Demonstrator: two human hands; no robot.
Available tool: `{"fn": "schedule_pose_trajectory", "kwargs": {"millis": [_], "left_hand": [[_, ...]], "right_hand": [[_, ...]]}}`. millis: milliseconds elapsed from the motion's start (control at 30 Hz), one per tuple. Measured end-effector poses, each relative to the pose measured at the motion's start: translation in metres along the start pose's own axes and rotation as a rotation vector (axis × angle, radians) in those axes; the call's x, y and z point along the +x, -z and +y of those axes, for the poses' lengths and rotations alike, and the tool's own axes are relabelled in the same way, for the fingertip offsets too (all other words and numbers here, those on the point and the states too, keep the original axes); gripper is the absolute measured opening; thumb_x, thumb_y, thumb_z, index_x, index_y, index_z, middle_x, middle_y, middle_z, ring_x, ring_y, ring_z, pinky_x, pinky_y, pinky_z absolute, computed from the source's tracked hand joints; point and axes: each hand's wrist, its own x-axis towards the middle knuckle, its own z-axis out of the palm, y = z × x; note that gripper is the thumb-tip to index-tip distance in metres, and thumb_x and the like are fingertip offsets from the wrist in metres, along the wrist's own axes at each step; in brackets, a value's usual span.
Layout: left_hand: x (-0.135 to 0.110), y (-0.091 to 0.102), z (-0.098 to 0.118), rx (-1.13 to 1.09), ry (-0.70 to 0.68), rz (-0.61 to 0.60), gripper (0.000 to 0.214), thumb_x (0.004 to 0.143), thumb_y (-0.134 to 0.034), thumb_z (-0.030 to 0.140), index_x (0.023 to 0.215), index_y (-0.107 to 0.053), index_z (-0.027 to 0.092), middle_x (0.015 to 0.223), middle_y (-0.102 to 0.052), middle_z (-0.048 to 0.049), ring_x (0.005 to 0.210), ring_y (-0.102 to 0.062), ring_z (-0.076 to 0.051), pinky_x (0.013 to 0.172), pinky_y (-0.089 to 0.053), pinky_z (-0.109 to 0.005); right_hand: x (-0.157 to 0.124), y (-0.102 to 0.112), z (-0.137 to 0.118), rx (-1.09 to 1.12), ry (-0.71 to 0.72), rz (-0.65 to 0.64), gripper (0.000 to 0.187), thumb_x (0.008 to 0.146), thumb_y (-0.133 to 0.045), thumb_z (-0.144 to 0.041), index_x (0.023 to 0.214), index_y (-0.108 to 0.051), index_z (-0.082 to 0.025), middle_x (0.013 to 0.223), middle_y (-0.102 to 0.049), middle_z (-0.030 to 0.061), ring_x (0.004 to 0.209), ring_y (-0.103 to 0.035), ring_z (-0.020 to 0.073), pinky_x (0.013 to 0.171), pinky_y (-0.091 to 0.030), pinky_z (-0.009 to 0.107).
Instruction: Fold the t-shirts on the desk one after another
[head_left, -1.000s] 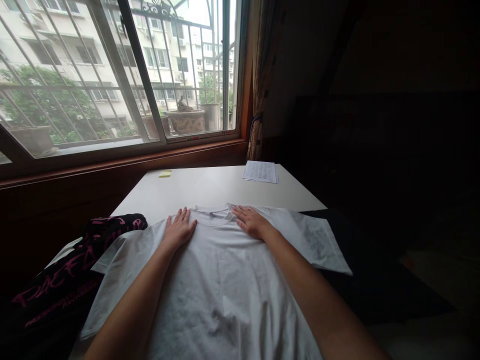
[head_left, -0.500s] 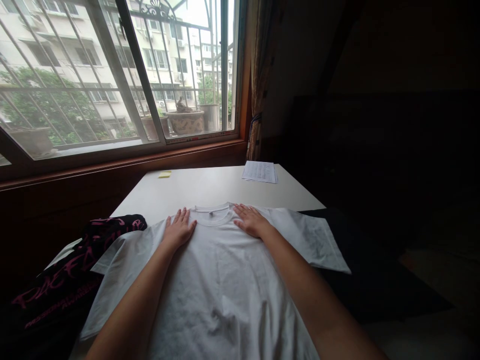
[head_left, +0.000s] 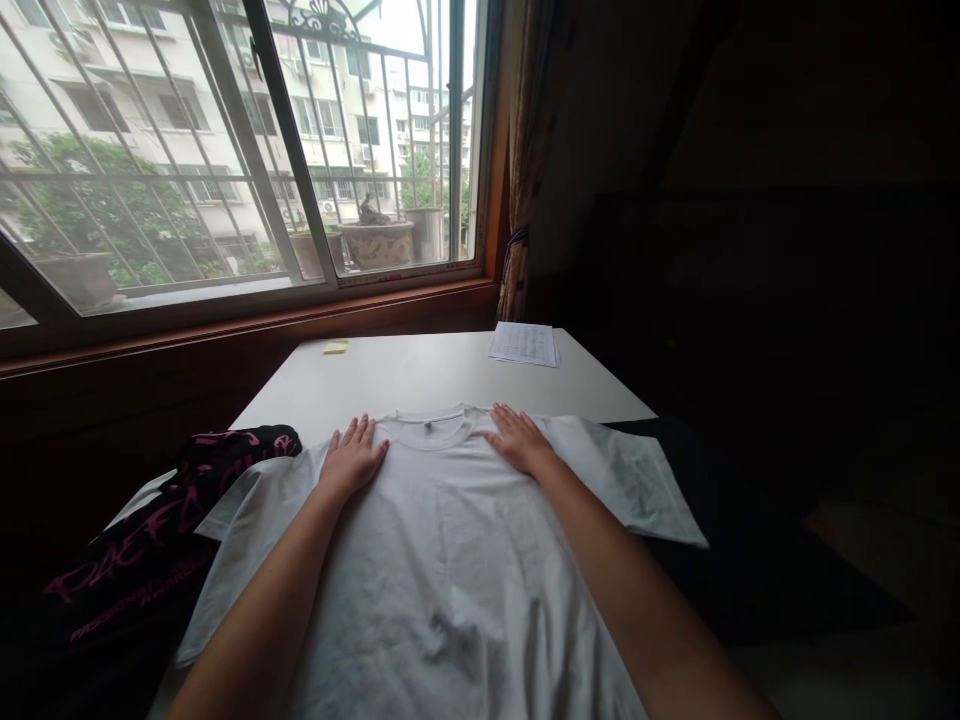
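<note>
A white T-shirt (head_left: 442, 540) lies spread out with its collar at the far end and creases over its lower front. My left hand (head_left: 352, 458) rests flat on the left shoulder of the shirt, fingers spread. On the other side of the collar, my right hand (head_left: 519, 438) presses flat on the right shoulder, its fingers stretched out. Neither hand grips the cloth. The bottom hem is out of view.
Black fabric with pink lettering (head_left: 150, 530) lies at the left, partly under the shirt's sleeve. Dark cloth (head_left: 750, 540) is at the right. On the white table (head_left: 420, 365) are printed papers (head_left: 523, 343) and yellow sticky notes (head_left: 336, 347). A barred window stands behind.
My right hand has slid outward to the right along the shoulder, away from the collar. My left hand has shifted slightly outward to the left on the cloth.
</note>
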Motion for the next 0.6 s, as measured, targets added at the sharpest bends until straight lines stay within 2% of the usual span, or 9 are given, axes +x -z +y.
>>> {"fn": "schedule_pose_trajectory", "kwargs": {"millis": [133,233,300,467,600], "left_hand": [[-0.0019,-0.0016,-0.0002,-0.009,-0.022,0.055,0.068,0.104,-0.025,0.055,0.16,-0.033,0.018,0.171,-0.017,-0.0079,0.158,-0.013,-0.029,0.125,-0.018,-0.055],[-0.003,-0.0038,-0.0025,-0.017,-0.083,0.161,0.064,0.103,-0.033,0.049,0.158,-0.036,0.016,0.171,-0.015,-0.0079,0.158,-0.009,-0.032,0.124,-0.022,-0.058],[-0.0028,-0.0056,-0.0046,-0.02,-0.163,0.232,0.061,0.102,-0.037,0.042,0.157,-0.038,0.015,0.17,-0.02,-0.0084,0.158,-0.01,-0.032,0.124,-0.023,-0.057],[-0.0008,-0.009,-0.0061,-0.053,-0.357,0.244,0.051,0.102,-0.035,0.03,0.145,-0.055,0.012,0.154,-0.052,-0.0126,0.146,-0.043,-0.027,0.123,-0.033,-0.045],[-0.0041,-0.0066,-0.0037,-0.038,-0.385,0.298,0.045,0.101,-0.039,0.027,0.139,-0.059,0.014,0.147,-0.058,-0.0134,0.138,-0.051,-0.026,0.12,-0.036,-0.044]], "right_hand": [[-0.0038,-0.0027,0.0049,0.015,0.009,0.069,0.067,0.105,-0.029,-0.054,0.16,-0.033,-0.018,0.169,-0.023,0.0046,0.157,-0.016,0.0213,0.127,-0.013,0.045],[-0.0053,-0.0049,0.0064,0.015,0.056,0.144,0.063,0.104,-0.033,-0.05,0.156,-0.042,-0.016,0.167,-0.031,0.006,0.156,-0.018,0.0232,0.127,-0.018,0.043],[-0.0055,-0.0061,0.0069,0.012,0.104,0.176,0.062,0.104,-0.035,-0.047,0.156,-0.043,-0.014,0.165,-0.035,0.007,0.156,-0.021,0.0236,0.126,-0.021,0.042],[-0.006,-0.0074,0.0076,0.002,0.214,0.138,0.058,0.104,-0.035,-0.044,0.156,-0.044,-0.02,0.163,-0.038,0.0048,0.153,-0.029,0.0251,0.125,-0.024,0.045],[-0.0094,-0.0052,0.0063,-0.034,0.225,0.117,0.057,0.105,-0.034,-0.046,0.157,-0.041,-0.024,0.165,-0.034,0.0025,0.154,-0.027,0.0251,0.125,-0.024,0.046]]}}
